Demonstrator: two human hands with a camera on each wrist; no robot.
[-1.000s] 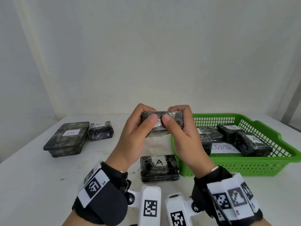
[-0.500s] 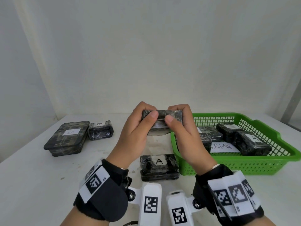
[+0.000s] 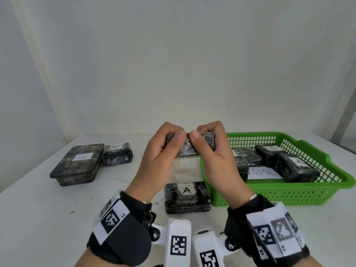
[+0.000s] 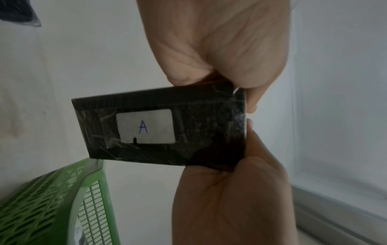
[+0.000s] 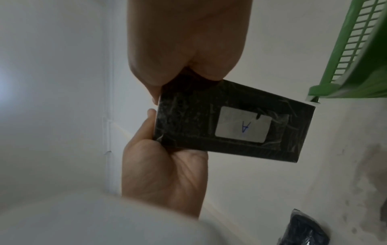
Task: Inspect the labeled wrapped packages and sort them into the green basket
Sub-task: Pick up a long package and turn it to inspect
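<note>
While raised above the white table (image 3: 38, 218), gripped the held package (image 3: 189, 145) at both ends, with the left hand (image 3: 159, 162) curled round its left end and the right hand (image 3: 217, 162) curled round its right, thumbs pressed on the near face and almost meeting. Kept it level, just left of the green basket (image 3: 289, 195) and apart from its rim. Carried a white label (image 4: 145, 126) marked A on the underside, plain in both wrist views.

Below the hands, on the table and beside the basket's near corner, lay another A package (image 3: 186, 197). Far to the left, set a larger B package (image 3: 77, 164) close beside a small wrapped package (image 3: 117, 154). Inside the basket, held several wrapped packages (image 3: 296, 167) around a paper slip (image 3: 264, 172) reading NORMAL, partly covered.

Bore faint smudges across the tabletop; dark blotches in the right wrist view, possibly stains, though too blurred to tell. Behind, rose a plain pale wall (image 3: 173, 64), meeting the table's far edge.
</note>
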